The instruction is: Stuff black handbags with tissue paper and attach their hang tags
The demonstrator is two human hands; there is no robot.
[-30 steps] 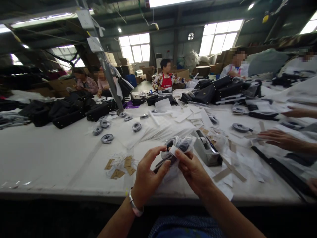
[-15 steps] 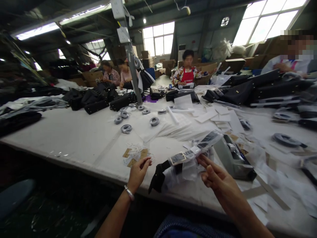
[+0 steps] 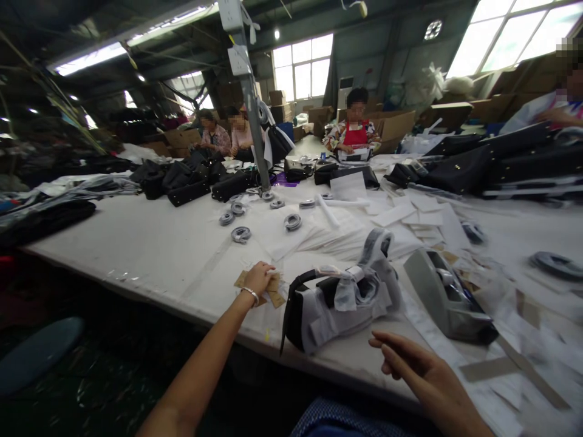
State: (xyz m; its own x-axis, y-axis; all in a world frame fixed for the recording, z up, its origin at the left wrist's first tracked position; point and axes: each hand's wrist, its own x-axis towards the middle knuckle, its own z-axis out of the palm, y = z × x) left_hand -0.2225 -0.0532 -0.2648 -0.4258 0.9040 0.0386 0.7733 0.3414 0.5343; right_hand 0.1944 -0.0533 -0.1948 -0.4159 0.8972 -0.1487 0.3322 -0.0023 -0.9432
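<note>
My left hand (image 3: 259,280), with a bracelet on its wrist, reaches over a small pile of brown tags (image 3: 276,292) and whitish bits. Its fingers are bent together and their tips are partly hidden, so I cannot make out what they pinch. A black handbag (image 3: 296,321) with pale wrapping lies near the table's front edge, between my hands. Its black strap arches over the top, and a wrapped grey coil (image 3: 367,288) rests on it. My right hand (image 3: 410,361) hovers just right of the bag, fingers stretched and apart, holding nothing.
A grey tape dispenser (image 3: 449,297) stands right of the bag. Paper sheets (image 3: 401,212) and plastic litter the white table (image 3: 150,243). Wrapped strap coils (image 3: 292,222) lie farther back. Black bags (image 3: 189,188) are heaped near a metal post (image 3: 257,121). Several people work across the table.
My left hand has moved from beside the bag onto the tag pile. My right hand has let go of the bag's wrapped strap, which now rests on top of the bag. The view has shifted slightly.
</note>
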